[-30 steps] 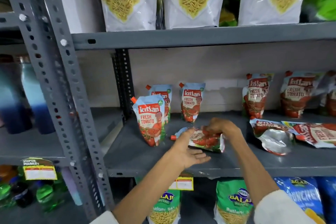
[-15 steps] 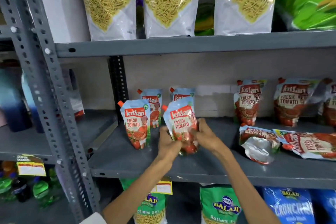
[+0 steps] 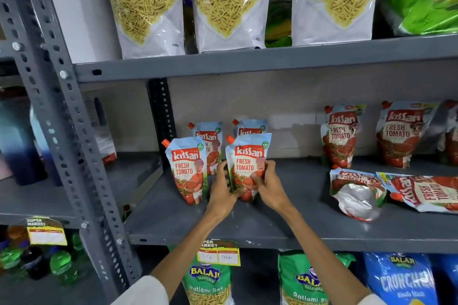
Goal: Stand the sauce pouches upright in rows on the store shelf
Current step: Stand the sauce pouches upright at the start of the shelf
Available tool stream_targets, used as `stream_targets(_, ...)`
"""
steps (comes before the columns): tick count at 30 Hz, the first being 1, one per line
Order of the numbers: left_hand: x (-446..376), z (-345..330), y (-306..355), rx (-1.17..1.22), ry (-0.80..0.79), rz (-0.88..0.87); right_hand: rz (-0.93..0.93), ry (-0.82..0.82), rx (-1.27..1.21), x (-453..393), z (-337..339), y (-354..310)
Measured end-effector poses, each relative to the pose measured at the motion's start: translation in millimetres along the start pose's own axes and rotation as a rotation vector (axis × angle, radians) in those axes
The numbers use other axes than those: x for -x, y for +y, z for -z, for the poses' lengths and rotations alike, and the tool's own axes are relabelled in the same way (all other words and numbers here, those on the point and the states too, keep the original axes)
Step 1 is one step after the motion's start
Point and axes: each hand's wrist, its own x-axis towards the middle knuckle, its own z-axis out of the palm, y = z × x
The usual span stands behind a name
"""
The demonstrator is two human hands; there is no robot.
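On the grey middle shelf [image 3: 285, 220] a small tomato ketchup pouch [image 3: 247, 156] stands upright, held between both my hands. My left hand [image 3: 223, 190] grips its lower left side and my right hand [image 3: 269, 186] its lower right side. Another small pouch [image 3: 187, 168] stands just to its left. Two more small pouches [image 3: 210, 138] [image 3: 250, 127] stand behind them in a back row. Further right, two larger pouches [image 3: 340, 136] [image 3: 401, 135] stand at the back, and two others [image 3: 357, 193] [image 3: 426, 192] lie flat in front of them.
Bags of Aloo Sev [image 3: 146, 7] fill the shelf above. Green and blue snack bags [image 3: 208, 280] sit on the shelf below, under a yellow price tag [image 3: 219, 254]. A perforated grey upright [image 3: 67, 131] borders the left side, with bottles [image 3: 57, 262] low beyond it.
The pouch that lay flat in my hands has been lifted, turned upright and set down to the right of the front-left pouch. Both hands stay on it.
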Motion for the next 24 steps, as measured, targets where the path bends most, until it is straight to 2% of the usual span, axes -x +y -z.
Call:
stream_targets(4, 12.1, -8.6, 12.2, -0.115, 0.371, -0.163, 0.056, 0.106, 0.056, 12.2, 18.5, -11.5)
stream_targets(6, 16.0, -18.7, 27.7, -0.056, 0.396, -0.22, 0.105, 0.252, 0.199, 17.9, 42.4, -22.4)
stream_targets(8, 17.2, -30.0, 45.4, 0.035, 0.319, -0.239, 0.141, 0.395, 0.419, 22.5, 71.6, -37.7)
stream_targets(10, 16.6, -47.9, 61.9, 0.083, 0.19, -0.232, 0.103, 0.478, 0.542, 28.7, 109.1, -48.7)
stream_targets(13, 13.5, -77.3, 77.8, 0.102, -0.026, -0.124, -0.189, 0.523, 0.662, 37.3, 175.2, -53.2)
stream_targets(15, 7.8, -96.2, 81.2, 0.099, -0.116, -0.003, -0.473, 0.472, 0.729, 40.8, 215.9, -49.0)
stream_targets(17, -1.2, -118.8, 84.6, 0.07, -0.175, 0.119, -0.663, 0.362, 0.765, 51.0, 247.0, -38.8)
stream_targets(22, -30.7, -171.0, 103.4, 0.055, -0.339, 0.494, -0.892, 0.072, 0.533, 62.0, 263.9, -4.1)
stream_targets(24, -35.6, -185.8, 113.3, 0.095, -0.443, 0.641, -0.864, 0.064, 0.567, 56.4, 260.9, 0.2)
